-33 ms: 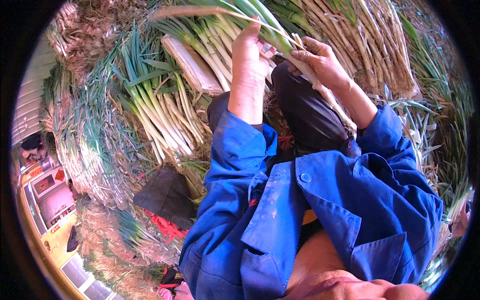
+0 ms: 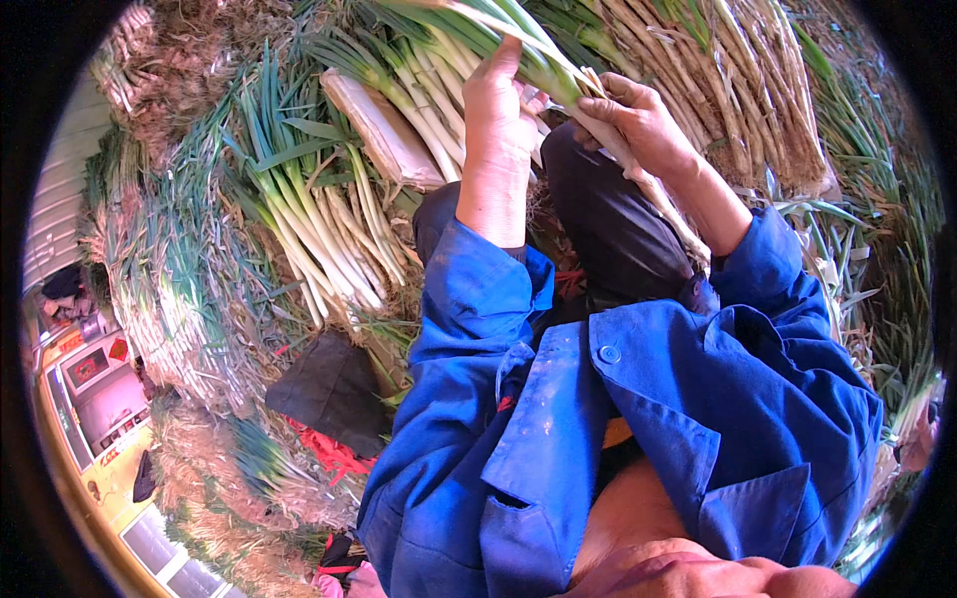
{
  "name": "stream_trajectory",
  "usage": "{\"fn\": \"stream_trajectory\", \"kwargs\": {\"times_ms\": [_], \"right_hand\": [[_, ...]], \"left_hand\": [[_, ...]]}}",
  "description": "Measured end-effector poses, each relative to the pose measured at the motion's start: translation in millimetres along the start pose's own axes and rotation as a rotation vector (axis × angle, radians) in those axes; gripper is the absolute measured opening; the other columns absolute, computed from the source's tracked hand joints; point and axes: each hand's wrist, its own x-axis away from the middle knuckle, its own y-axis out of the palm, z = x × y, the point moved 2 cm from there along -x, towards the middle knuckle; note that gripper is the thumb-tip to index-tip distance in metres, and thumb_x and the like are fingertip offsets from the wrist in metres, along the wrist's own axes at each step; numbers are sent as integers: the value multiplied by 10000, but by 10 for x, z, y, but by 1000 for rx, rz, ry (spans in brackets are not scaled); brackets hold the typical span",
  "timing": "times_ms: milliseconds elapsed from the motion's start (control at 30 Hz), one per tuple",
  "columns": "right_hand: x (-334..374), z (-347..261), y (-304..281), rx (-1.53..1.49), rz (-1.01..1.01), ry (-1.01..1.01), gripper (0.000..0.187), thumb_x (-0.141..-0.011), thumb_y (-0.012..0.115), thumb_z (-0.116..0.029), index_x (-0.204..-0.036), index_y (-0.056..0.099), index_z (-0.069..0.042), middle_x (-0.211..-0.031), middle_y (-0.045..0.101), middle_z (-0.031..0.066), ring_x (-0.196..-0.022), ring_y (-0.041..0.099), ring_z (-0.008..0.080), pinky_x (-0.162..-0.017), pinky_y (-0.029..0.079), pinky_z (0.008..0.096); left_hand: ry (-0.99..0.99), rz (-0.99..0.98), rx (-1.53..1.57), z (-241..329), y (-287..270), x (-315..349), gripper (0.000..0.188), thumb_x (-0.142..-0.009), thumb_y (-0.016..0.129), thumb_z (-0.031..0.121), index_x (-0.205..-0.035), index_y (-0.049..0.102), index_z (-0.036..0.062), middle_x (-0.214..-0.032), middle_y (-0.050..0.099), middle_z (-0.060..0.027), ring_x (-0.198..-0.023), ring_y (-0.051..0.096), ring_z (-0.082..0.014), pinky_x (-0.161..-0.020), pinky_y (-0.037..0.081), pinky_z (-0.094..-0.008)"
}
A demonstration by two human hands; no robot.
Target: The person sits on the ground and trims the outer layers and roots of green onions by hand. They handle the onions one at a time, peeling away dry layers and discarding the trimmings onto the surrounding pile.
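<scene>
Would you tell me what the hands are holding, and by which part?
Both hold one green onion: the left hand on its green stalk, the right hand on its white shank.

Lower left of the heaped green onions [image 2: 299, 219]: a boxy grey machine [image 2: 105, 394] with a dark rectangular screen [image 2: 88, 367]. Small red diamond-shaped sign [image 2: 118, 350] just right of the screen. Red label strip [image 2: 70, 342] above it.
</scene>
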Motion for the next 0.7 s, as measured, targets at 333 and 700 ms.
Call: {"fn": "stream_trajectory", "kwargs": {"times_ms": [333, 700], "right_hand": [[-67, 66, 64, -233, 211, -136, 190, -824, 654, -127, -968, 613, -9, -790, 597, -3, -685, 547, 49, -594, 447, 202], [-136, -109, 156, 37, 45, -152, 321, -800, 688, -149, -1049, 579, 22, -922, 626, 50, -813, 570, 91, -756, 469, 243]], "left_hand": [[67, -82, 118, -39, -31, -19, 296, -868, 591, 300, -1063, 547, 82, -917, 600, -39, -896, 580, -214, -800, 444, -469], [109, -112, 113, -107, 40, 16, 258, -905, 538, 250, -1033, 539, 26, -846, 603, -44, -660, 569, -140, -531, 441, -241]]}}
